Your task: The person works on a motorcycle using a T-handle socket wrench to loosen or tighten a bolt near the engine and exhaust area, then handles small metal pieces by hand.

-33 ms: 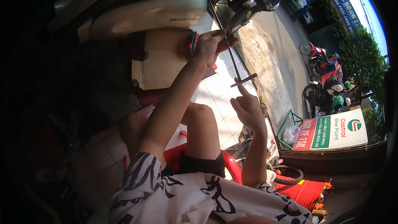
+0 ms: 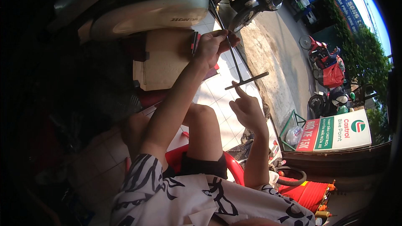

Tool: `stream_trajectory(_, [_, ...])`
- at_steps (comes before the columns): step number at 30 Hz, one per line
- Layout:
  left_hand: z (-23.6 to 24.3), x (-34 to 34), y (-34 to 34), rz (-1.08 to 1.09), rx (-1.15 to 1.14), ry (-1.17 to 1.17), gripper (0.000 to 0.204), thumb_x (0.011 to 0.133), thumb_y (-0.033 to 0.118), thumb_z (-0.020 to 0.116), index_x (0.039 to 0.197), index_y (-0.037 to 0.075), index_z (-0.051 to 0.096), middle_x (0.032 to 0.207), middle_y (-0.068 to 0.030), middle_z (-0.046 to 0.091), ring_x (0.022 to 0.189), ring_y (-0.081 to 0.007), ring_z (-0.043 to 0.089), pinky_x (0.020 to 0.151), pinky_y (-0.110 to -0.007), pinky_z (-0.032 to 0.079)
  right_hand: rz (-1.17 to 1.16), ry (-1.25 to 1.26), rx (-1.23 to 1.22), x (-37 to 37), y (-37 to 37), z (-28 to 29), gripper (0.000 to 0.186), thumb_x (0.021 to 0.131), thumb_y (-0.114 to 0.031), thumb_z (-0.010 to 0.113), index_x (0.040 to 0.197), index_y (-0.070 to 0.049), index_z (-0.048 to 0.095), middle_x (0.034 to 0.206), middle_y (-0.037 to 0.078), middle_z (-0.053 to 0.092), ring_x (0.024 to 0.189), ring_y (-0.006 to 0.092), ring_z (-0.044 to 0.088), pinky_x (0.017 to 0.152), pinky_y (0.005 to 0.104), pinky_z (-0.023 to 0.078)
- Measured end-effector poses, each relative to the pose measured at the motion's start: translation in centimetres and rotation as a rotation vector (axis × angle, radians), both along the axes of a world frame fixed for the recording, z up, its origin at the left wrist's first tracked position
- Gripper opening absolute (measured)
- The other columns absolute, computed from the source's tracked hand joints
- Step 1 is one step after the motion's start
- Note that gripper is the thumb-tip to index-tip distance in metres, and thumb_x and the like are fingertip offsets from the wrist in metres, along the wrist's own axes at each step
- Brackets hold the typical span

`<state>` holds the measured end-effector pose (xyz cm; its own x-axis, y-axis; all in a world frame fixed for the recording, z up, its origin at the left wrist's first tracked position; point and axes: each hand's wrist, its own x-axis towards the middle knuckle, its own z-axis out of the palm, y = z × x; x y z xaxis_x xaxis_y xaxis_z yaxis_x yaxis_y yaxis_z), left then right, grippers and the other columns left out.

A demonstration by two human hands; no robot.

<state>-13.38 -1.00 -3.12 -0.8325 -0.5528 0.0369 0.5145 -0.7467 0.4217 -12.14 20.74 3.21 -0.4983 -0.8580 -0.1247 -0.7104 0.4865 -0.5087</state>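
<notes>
A long T-handle wrench slants from the motorbike in front of me toward my right side. My left hand steadies its shaft, thumb on one side and fingers behind. At the near end, the crossbar meets the outstretched index finger of my right hand, whose other fingers are curled with nothing in them. The far end of the shaft passes beside the bike's pale side cover; its tip is hidden.
Under the bike lies a tan cardboard piece on white tiles. I sit on a red stool. Another motorbike stands ahead. To my right are a signboard, a tyre and a red case.
The crossbar has turned and shows longer, with my right index finger shifted slightly left and up along it. My left hand stays put. A red motorbike passes on the street.
</notes>
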Motion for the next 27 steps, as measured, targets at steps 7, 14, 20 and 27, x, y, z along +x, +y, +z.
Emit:
stream_trajectory(7, [0.4,0.2,-0.2,-0.019,0.015,0.045,0.018,0.099,0.004,0.046,0.103,-0.008,0.058,0.096,-0.0192,0.068,0.088,-0.0281,0.07,0.085,-0.036,0.059,0.161,0.021,-0.314,0.6,-0.1,0.6,0.067,0.078,0.003,0.062,0.141,0.001,0.042,0.057,0.007,0.048,0.048,0.0162,0.047,0.056,0.0267,0.042])
stream_trajectory(14, [0.6,0.3,0.0,0.008,0.007,0.034,0.018,0.099,0.007,0.047,0.101,-0.007,0.059,0.097,-0.0212,0.068,0.089,-0.0289,0.069,0.084,-0.037,0.059,-0.143,0.155,-0.436,-1.5,0.3,0.4,0.068,0.078,0.004,0.06,0.144,-0.005,0.043,0.058,-0.001,0.039,0.054,0.0059,0.039,0.058,0.0225,0.04])
stream_trajectory(20, [-0.5,-0.6,-0.1,0.005,0.047,-0.036,0.015,0.098,0.005,0.047,0.102,-0.004,0.058,0.091,-0.0174,0.068,0.085,-0.0281,0.071,0.082,-0.039,0.06,-0.1,0.277,-0.479,-2.2,0.1,-0.8,0.057,0.077,0.002,0.064,0.132,-0.012,0.058,0.076,0.002,0.045,0.065,0.0107,0.044,0.059,0.0256,0.041])
stream_trajectory(27, [-0.8,-0.8,-0.2,0.004,0.036,0.002,0.015,0.099,0.005,0.045,0.103,-0.005,0.056,0.09,-0.0175,0.068,0.085,-0.0278,0.07,0.082,-0.038,0.06,-0.06,0.384,-0.566,-2.5,-0.1,-2.1,0.049,0.071,0.005,0.072,0.115,-0.015,0.069,0.083,0.003,0.05,0.068,0.0144,0.045,0.059,0.0273,0.041])
